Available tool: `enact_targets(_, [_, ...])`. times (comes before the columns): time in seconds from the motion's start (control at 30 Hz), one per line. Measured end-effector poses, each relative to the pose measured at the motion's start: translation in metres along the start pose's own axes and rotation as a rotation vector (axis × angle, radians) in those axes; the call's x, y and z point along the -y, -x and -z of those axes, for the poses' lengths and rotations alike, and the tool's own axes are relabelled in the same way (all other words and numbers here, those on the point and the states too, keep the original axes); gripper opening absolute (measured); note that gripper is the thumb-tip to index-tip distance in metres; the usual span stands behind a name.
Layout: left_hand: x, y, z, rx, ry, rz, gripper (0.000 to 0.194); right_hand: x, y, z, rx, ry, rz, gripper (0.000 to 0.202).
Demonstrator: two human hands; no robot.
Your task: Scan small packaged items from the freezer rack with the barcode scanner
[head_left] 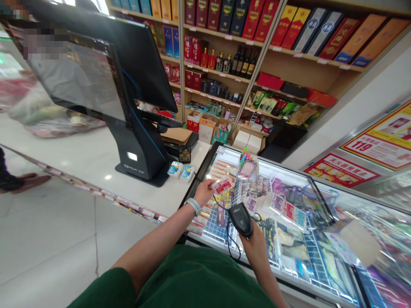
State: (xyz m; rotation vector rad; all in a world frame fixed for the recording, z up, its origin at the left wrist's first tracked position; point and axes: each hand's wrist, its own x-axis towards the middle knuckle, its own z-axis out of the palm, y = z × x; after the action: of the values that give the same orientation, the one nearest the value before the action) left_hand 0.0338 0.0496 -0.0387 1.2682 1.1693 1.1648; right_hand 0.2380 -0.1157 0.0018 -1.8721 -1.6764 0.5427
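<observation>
At the near edge of a glass-topped freezer (271, 169), my left hand (204, 192) pinches a small packet with red and white print (224, 185). A watch is on that wrist. My right hand (256, 244) is wrapped round the grip of a black barcode scanner (241, 219), whose head points toward the packet. Its cable loops over the glass below. Just beyond the packet stands a colourful item (248, 166), partly blurred. To the right of the scanner lies a clear strip of packets (289, 209) with purple, red and blue labels.
On the left, a dark point-of-sale terminal (138, 149) stands on a white counter (96, 158) beside two small blue-and-white packs (181, 171). Bagged goods (61, 109) lie further left. Shelves (221, 72) of boxes and bottles line the back. A person's shoes (30, 182) show at far left.
</observation>
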Motion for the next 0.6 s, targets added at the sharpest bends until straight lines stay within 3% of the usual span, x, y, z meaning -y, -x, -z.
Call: enact_targets(0.6, [-0.0010,0.0030,0.0011,0.015,0.028,0.012,0.034,-0.0008,0.0016,-0.0004,-0.025,0.007,0.011,0.034])
